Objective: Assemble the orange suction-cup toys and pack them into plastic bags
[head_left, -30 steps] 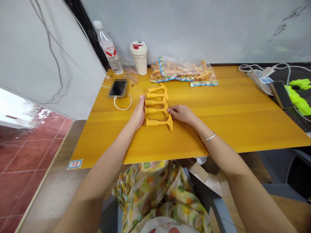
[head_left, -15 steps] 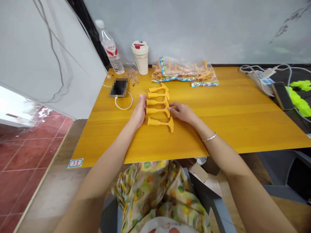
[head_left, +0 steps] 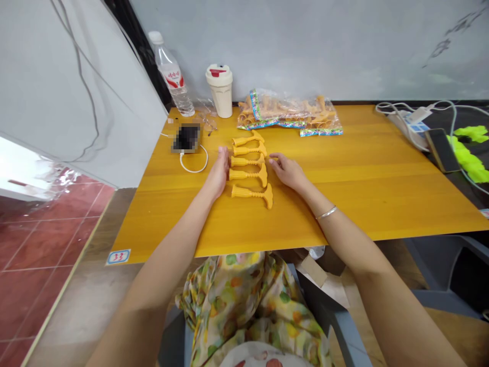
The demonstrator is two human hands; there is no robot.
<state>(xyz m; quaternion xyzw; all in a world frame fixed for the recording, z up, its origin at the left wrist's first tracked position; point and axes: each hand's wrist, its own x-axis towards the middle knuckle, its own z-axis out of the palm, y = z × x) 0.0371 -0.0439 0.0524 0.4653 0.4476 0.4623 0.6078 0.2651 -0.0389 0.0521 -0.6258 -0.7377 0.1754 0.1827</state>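
Note:
Several yellow plastic hammer-shaped pieces [head_left: 248,175] lie side by side in a column on the table [head_left: 344,178], heads to the right and handle ends to the left. My left hand [head_left: 219,173] stands on its edge along the handle ends, fingers stretched out and held flat, at or touching those in the middle. To the right of the heads is my right hand [head_left: 288,171]. Its fingers are loosely bent and apart, with a small gap to the nearest piece and nothing in them. The nearest piece to me [head_left: 252,194] sits slightly separate from the others.
Clear bags of similar yellow pieces [head_left: 290,113] lie at the back by the wall. A white lidded cup [head_left: 221,94], a water bottle [head_left: 173,79] and a phone with a cable [head_left: 186,137] are at the back left. Another phone [head_left: 442,149] and a power strip lie right.
My right hand has drawn slightly right, off the heads of the middle pieces, and its fingers have come away. My left hand stays at the handle ends.

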